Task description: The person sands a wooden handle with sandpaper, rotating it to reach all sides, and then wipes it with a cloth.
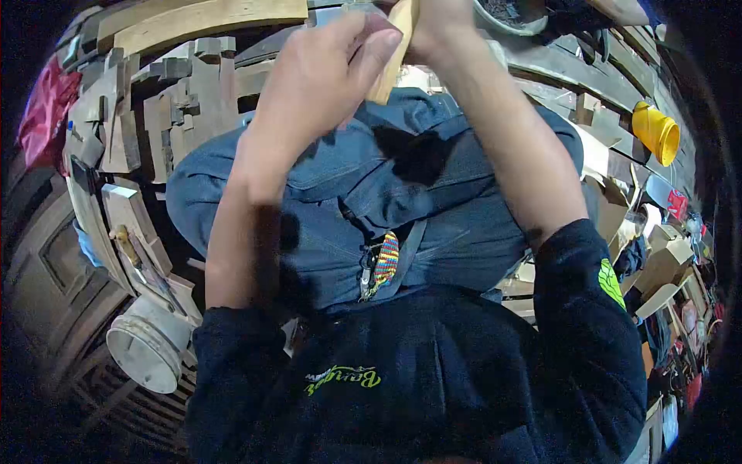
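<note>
At the top of the view, my left hand [313, 81] is closed with thumb and fingers pinching a dark reddish-brown piece [379, 25] that looks like folded sandpaper. It lies against a pale, narrow piece of wood [384, 83]. My right hand [442, 29] grips the upper part of this wood, partly cut off by the top edge. The wood slants above my crossed legs in blue jeans [371, 182]. The far end of the wood is out of view.
Wooden offcuts [209, 85] and planks lie to the left, with a chisel-like tool [135, 251] and a white bucket [147, 348]. To the right are a yellow container [657, 133] and cardboard [665, 259]. A round basin [510, 19] and another person's limb [622, 11] show at top right.
</note>
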`<state>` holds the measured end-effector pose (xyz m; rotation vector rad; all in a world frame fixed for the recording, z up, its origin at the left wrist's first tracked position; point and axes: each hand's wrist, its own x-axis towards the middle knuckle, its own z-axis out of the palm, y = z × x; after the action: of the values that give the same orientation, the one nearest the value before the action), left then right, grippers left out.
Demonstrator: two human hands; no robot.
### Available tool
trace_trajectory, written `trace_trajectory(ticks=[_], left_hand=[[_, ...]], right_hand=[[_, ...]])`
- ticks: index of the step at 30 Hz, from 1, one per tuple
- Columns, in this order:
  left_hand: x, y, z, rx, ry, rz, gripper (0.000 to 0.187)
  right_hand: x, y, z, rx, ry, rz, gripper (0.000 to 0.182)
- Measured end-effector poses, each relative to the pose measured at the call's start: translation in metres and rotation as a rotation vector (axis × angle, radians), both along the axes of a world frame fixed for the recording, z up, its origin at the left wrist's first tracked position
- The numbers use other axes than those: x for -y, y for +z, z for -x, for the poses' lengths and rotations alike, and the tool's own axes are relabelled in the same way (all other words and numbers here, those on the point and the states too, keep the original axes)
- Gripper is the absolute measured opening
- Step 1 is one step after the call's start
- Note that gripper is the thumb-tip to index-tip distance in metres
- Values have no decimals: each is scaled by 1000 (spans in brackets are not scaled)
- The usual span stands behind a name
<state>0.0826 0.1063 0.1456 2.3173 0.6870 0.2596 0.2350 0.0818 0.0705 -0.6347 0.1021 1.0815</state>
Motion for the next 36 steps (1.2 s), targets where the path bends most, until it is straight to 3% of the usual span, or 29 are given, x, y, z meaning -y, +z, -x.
trace_trajectory(ticks=[1, 3, 5, 7, 9, 11, 15, 18, 21, 25, 27, 32, 35, 36], left_hand=[[-1, 0, 1, 1, -51, -2, 32], [-1, -1, -2, -60, -39, 34, 33], [-1, -10, -5, 76, -36, -115, 34], [1, -6, -2, 43, 4, -66, 34], [1, 5, 0, -139, -7, 120, 34], [3, -6, 1, -29, -75, 29, 33], [1, -8, -3, 8, -43, -108, 33], [1, -3, 1, -8, -10, -49, 34], [0, -6, 3, 62, -125, -108, 33], [2, -1, 3, -9, -49, 43, 32], [1, -1, 5, -26, -99, 121, 33], [0, -7, -2, 30, -59, -87, 34], [0, 3, 2, -95, -20, 112, 34], [0, 1, 5, -50, -106, 57, 33]], right_hand=[[-2, -7, -9, 11, 11, -89, 43], [2, 4, -2, -41, 20, -36, 42], [7, 19, 19, 37, 76, 119, 40], [2, 6, 13, 52, 111, 97, 41], [-2, 0, -5, -67, 19, -93, 42], [-1, -6, -11, 23, 5, -114, 43], [1, 6, 12, -45, 102, -5, 42], [-3, 4, -12, -60, 79, -130, 39], [2, -2, -10, -74, 108, -195, 40], [1, -3, 2, -78, 147, -9, 40], [-1, -6, -17, -91, 124, -186, 41], [2, 0, 7, -123, 165, -116, 42], [1, 0, -9, -68, 114, -154, 40], [1, -2, -14, -78, 111, -213, 40]])
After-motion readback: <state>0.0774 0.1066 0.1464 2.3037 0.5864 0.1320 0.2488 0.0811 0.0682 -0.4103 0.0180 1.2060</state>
